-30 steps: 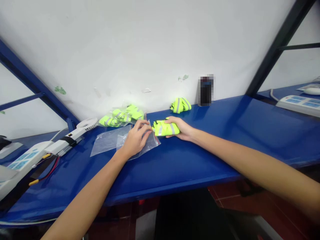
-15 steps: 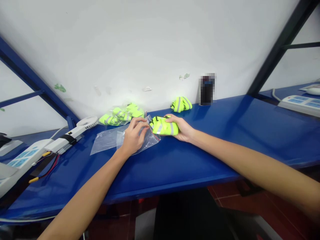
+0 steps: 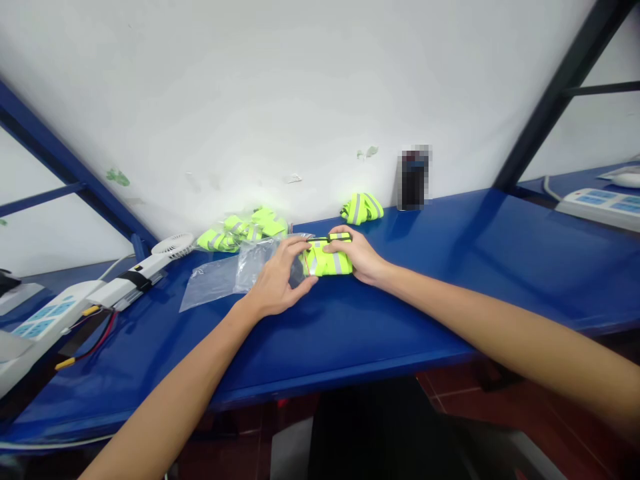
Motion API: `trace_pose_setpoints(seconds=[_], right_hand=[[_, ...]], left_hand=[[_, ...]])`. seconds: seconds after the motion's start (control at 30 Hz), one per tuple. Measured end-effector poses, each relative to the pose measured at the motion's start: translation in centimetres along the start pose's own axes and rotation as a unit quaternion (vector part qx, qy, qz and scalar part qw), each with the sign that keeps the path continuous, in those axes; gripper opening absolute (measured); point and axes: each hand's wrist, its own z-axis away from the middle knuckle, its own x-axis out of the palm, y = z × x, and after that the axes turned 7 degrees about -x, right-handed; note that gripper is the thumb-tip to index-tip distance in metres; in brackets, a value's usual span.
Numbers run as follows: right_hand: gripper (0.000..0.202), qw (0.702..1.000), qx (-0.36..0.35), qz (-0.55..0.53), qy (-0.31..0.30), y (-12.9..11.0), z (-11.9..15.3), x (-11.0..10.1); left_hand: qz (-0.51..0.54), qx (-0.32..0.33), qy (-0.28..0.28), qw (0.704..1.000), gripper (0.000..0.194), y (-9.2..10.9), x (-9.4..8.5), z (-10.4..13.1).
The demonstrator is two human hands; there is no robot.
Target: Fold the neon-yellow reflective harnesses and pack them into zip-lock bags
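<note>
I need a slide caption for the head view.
Left hand at a clear plastic bag, right hand gripping a yellow, grey-striped fabric bundle at its mouth.

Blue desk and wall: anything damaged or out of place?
Wall looks blemished: green patch at left, smaller marks further right. On the desk's left side, the nearer yellow connector looks unplugged. No spill visible.

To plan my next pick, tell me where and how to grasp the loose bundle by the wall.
Pinch the loose bundle across its rounded middle, coming from above and the front, ideally with the right hand once free. The wall stands close behind it, and its folded, bulging shape should give a little, so grip lightly.
</note>
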Motion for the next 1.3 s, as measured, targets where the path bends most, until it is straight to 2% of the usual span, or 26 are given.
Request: trace_pose_setpoints(seconds=[0.07, 0.1, 0.2, 0.33, 0.47, 0.57, 0.77, 1.0, 1.13, 1.3], right_hand=[[0.042, 1.000, 0.005, -0.014, 0.006, -0.1, -0.1, 0.0], [0.042, 1.000, 0.012, -0.019, 0.008, -0.2, 0.0, 0.0], [0.042, 0.998, 0.042, -0.035, -0.004, -0.4, 0.1, 0.1], [0.042, 0.997, 0.059, -0.041, -0.031, -0.6, 0.3, 0.2], [0.041, 0.998, 0.046, -0.020, -0.028, -0.6, 0.2, 0.0], [0.037, 0.999, 0.036, 0.004, -0.022, -0.3, 0.0, -0.2], [0.041, 0.999, 0.032, -0.024, -0.007, -0.1, -0.2, 0.0], [0.038, 1.000, 0.011, -0.028, -0.003, 0.7, 0.3, 0.6], [0.037, 0.999, 0.004, -0.038, 0.034, 1.0, 0.8, 1.5], [0.039, 0.999, 0.006, -0.050, 0.021, 1.3, 1.0, 2.0]], left_hand=[[0.001, 0.017, -0.031, 0.999, 0.076, -0.1, 0.1, 0.0], [-0.005, 0.019, -0.040, 0.999, 0.081, -0.2, 0.2, 0.0], [-0.009, -0.005, -0.029, 1.000, 0.083, -0.9, 0.8, 0.2], [-0.041, -0.086, 0.000, 0.995, 0.094, -1.4, 1.4, 0.4], [-0.126, -0.127, -0.018, 0.984, 0.088, -1.2, 1.5, 0.4], [-0.137, -0.108, -0.020, 0.984, 0.081, -1.2, 1.7, 0.4], [-0.163, -0.059, 0.048, 0.984, 0.074, -1.0, 1.9, 0.4], [-0.212, -0.018, 0.012, 0.977, 0.067, 0.5, 2.1, 0.1], [-0.217, -0.014, 0.022, 0.976, 0.068, 0.9, 2.4, -0.1], [-0.211, -0.021, 0.027, 0.977, 0.073, 1.0, 2.7, -0.2]])
